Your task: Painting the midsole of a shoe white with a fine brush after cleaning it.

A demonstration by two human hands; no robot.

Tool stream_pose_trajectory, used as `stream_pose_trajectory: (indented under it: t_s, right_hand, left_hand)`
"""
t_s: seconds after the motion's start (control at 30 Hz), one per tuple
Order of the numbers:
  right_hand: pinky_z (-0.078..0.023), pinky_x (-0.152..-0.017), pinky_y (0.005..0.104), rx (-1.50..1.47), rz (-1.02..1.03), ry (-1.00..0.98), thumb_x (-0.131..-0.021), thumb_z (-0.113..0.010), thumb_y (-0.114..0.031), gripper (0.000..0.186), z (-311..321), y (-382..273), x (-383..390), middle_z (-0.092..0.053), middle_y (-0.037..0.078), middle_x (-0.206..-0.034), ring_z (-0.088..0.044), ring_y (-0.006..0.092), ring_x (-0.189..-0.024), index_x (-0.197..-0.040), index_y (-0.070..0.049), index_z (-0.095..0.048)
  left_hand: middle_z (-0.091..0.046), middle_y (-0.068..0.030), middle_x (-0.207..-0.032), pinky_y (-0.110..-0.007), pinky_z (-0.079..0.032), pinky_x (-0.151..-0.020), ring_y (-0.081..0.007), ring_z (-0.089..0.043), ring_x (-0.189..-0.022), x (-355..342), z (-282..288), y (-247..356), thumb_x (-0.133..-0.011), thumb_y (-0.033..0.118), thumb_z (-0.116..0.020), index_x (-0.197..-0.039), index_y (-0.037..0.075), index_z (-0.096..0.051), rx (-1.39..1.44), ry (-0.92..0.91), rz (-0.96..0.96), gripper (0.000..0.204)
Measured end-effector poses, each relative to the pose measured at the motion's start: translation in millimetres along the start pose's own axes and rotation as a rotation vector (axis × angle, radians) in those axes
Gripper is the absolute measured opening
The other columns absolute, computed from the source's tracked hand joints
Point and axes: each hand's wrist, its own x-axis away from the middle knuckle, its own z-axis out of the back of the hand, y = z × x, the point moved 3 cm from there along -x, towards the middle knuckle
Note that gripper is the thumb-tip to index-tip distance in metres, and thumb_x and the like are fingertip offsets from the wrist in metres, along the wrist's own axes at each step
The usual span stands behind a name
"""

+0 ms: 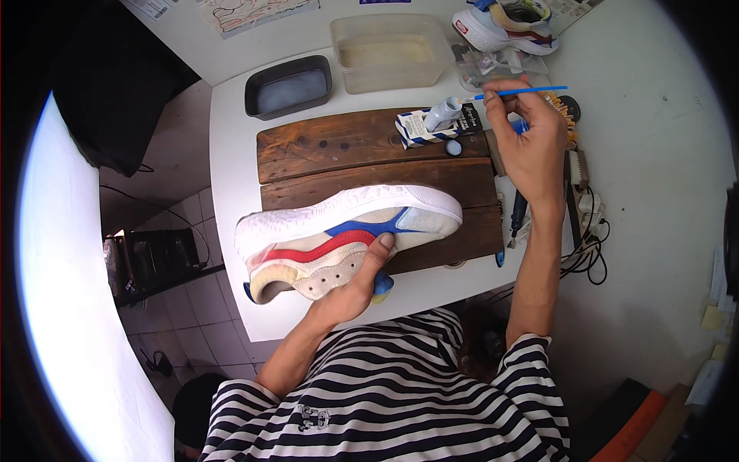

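My left hand is closed round a multicoloured sneaker, its thumb on the side panel. The shoe is tilted with its white sole edge facing away from me; red and blue bands run along its cream upper. Between the fingers of my right hand is a thin blue paintbrush. The brush's tip is at the mouth of a small pale-blue bottle, and I cannot tell whether it is inside. The bottle leans on a striped box, with a round cap close by.
Beneath the shoe lies a dark wooden board on a white table. Along the back stand a black tray and a clear plastic tub. Another sneaker sits at the back right. Cables and brushes crowd the right side.
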Motion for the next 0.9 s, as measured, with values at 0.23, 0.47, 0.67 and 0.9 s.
stream_pose_trajectory:
  t_s: [0.23, 0.47, 0.67, 0.9]
  right_hand:
    - [-0.051, -0.064, 0.0342, 0.086, -0.031, -0.139, -0.092, -0.068, -0.005, 0.011, -14, 9, -13, -0.072, 0.012, -0.079, -0.067, 0.0188, -0.067, -0.097, 0.004, -0.069]
    - [-0.049, -0.061, 0.0311, 0.091, -0.100, -0.248, -0.094, -0.068, -0.008, 0.014, -24, 27, -14, -0.069, 0.008, -0.073, -0.063, 0.0123, -0.066, -0.102, 0.003, -0.070]
    - [-0.051, -0.062, 0.0336, 0.047, -0.109, -0.171, -0.092, -0.069, -0.006, 0.011, -19, 21, -13, -0.072, 0.013, -0.077, -0.068, 0.0192, -0.065, -0.096, 0.004, -0.069]
    - [-0.053, -0.068, 0.0336, 0.014, -0.070, -0.062, -0.092, -0.069, -0.005, 0.011, -1, 16, -9, -0.073, 0.013, -0.078, -0.072, 0.0188, -0.071, -0.100, 0.002, -0.070]
  left_hand:
    - [-0.058, -0.0007, -0.085, -0.030, -0.046, -0.067, -0.0123, -0.054, -0.077, -8, -7, -25, -0.105, 0.050, -0.058, -0.101, 0.007, -0.065, -0.006, 0.099, 0.003, 0.043]
    - [-0.066, -0.0073, -0.103, -0.033, -0.050, -0.085, -0.0180, -0.062, -0.094, -9, -7, -25, -0.103, 0.054, -0.057, -0.114, 0.003, -0.067, -0.012, 0.059, 0.066, 0.052]
    - [-0.065, -0.0047, -0.096, -0.032, -0.049, -0.079, -0.0164, -0.061, -0.089, -8, -3, -28, -0.103, 0.053, -0.058, -0.111, 0.004, -0.067, -0.060, 0.040, 0.111, 0.050]
    - [-0.064, -0.0035, -0.094, -0.031, -0.049, -0.077, -0.0150, -0.060, -0.087, -11, 1, -27, -0.104, 0.051, -0.057, -0.112, 0.005, -0.067, -0.054, -0.006, 0.070, 0.048]
